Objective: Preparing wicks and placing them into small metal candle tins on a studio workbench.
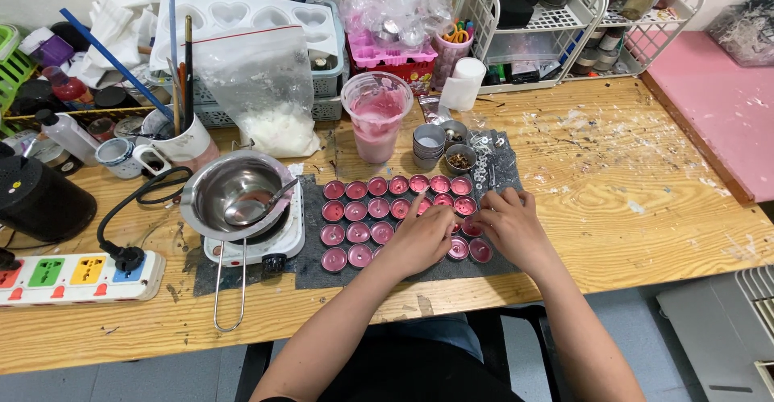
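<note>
Both hands (468,233) palm-down over tealight cups (379,208)

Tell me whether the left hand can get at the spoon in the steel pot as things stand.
Probably yes. The left hand rests on the pink candle cups, and the spoon lies uncovered in the open steel pot just to its left, with nothing between.

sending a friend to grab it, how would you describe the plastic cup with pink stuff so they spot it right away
On the wooden table, look just behind the grid of small pink tealight cups. The clear plastic cup stands there upright, far taller than the tealights, its inside smeared with pink.
</note>
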